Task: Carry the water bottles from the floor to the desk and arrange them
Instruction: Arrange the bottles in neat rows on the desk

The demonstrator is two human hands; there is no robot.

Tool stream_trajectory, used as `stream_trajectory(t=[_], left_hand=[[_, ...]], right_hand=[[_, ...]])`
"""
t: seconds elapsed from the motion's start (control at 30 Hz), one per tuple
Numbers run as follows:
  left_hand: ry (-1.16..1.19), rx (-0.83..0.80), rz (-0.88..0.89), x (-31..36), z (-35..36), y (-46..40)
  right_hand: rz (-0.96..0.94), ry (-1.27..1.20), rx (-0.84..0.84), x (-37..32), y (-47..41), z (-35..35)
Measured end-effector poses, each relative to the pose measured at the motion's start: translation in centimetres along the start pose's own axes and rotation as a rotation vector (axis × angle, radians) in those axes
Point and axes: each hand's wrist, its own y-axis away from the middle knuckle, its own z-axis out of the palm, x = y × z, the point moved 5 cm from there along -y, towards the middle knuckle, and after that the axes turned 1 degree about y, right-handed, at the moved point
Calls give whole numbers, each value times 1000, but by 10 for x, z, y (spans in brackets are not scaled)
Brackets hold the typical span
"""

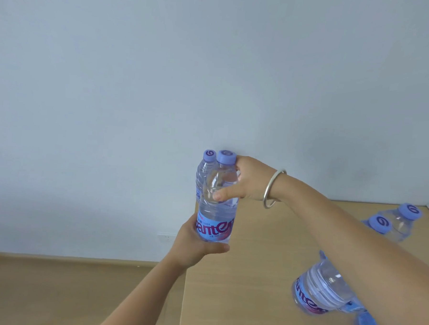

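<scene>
Bottles upright above desk edge; left hand grips base, right hand pinches neck.

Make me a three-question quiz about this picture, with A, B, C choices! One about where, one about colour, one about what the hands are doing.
1. Where are the two held bottles?
A. lying on the floor
B. in the air at the desk's left edge
C. inside a box

2. What colour are the caps?
A. purple
B. red
C. green

3. What is the left hand doing?
A. hanging idle
B. pointing at the wall
C. gripping the bottles' lower end

Answers: 1 B, both hands lift them there. 2 A, every cap looks purple. 3 C, while the right hand grips near the caps.
</scene>
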Motion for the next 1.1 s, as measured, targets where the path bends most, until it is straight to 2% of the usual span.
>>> stream_trajectory(t=[0.47, 0.8, 1.1], left_hand=[[-229, 172, -74, -52, -23, -30], [-238, 174, -92, -71, -31, -57], [-253, 142, -77, -69, -36, -80]], right_hand=[[108, 93, 148, 52, -29, 56], [139, 165, 208, 66, -48, 70], [147, 85, 250, 69, -57, 62]])
